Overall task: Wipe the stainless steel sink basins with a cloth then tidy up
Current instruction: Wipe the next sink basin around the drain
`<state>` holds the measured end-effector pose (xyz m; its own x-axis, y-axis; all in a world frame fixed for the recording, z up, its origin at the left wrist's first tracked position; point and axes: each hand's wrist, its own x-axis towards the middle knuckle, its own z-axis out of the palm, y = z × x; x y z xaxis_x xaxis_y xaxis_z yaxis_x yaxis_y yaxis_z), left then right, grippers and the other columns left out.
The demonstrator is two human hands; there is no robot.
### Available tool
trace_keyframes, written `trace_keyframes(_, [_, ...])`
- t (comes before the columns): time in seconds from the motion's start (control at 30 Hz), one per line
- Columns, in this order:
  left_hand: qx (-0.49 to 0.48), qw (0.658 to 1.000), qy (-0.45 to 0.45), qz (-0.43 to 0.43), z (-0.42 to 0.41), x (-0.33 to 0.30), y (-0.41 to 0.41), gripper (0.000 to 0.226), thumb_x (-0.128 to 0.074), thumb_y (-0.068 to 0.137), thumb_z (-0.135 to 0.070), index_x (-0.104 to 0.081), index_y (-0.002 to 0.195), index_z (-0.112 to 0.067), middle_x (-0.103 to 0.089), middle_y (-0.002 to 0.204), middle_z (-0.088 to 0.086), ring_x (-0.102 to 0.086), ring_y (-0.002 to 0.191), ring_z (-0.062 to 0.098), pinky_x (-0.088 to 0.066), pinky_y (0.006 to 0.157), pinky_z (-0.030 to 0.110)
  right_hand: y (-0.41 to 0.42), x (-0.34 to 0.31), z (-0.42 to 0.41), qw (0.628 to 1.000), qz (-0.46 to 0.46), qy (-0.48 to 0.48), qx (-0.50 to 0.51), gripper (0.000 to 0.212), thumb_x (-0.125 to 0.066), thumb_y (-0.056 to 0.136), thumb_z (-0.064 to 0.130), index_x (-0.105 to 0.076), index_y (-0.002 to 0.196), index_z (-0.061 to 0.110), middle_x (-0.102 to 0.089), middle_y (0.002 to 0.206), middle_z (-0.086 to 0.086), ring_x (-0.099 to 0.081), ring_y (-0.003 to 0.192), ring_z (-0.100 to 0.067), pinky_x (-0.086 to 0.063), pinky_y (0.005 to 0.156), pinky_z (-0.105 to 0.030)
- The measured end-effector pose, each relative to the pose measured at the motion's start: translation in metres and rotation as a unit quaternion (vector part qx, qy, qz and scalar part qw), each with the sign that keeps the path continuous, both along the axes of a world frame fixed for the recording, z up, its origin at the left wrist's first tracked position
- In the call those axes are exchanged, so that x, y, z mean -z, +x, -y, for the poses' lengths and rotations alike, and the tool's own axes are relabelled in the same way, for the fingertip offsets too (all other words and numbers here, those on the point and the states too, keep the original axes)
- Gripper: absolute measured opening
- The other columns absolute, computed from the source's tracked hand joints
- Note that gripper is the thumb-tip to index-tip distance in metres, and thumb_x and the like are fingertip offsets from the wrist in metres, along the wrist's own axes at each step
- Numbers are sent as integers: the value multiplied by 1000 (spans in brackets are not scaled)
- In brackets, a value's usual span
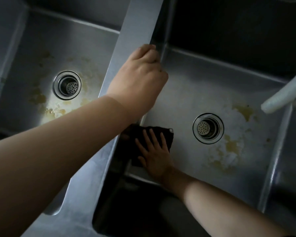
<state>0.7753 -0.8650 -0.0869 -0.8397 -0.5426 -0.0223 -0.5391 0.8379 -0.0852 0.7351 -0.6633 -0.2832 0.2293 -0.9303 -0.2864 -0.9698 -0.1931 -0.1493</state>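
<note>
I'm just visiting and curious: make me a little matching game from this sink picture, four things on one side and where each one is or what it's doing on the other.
Things:
1. left hand
2. right hand
3. black cloth
4. yellowish stains

Descriptions:
A. pressed flat under spread fingers
B. scattered round both drains
C. grips the divider between the basins
D. lies flat on the cloth in the right basin

Pairs: 1-C, 2-D, 3-A, 4-B
</note>
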Motion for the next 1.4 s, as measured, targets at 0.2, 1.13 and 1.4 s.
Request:
trace_keyframes(0.2, [12,999,-30,11,-5,0,1,40,-30,85,-5,-67,97,-13,-66,96,6,-49,113,28,-6,117,30,-18,-9,-45,992,5,17,-129,57,-42,86,52,-40,140,37,-39,149,-3,-34,138,-27,-27,107,-56])
trace_keyframes(1.13, [-204,925,202,251,-148,120,-40,40,-43,92,-18,-39,130,-8,-42,134,11,-41,123,27,-34,96,35,-167,1,-84,999,-20,15,-38,70,-47,83,55,-32,146,28,-27,154,-10,-20,142,-31,-14,111,-60])
trace_keyframes(1.4, [-212,926,184,253,-145,126,-50,42,-40,89,-15,-40,131,-7,-44,134,11,-42,123,27,-35,96,36,-173,17,24,999,-38,-3,31,68,-32,94,51,-5,151,26,-2,160,-8,3,146,-27,13,114,-45])
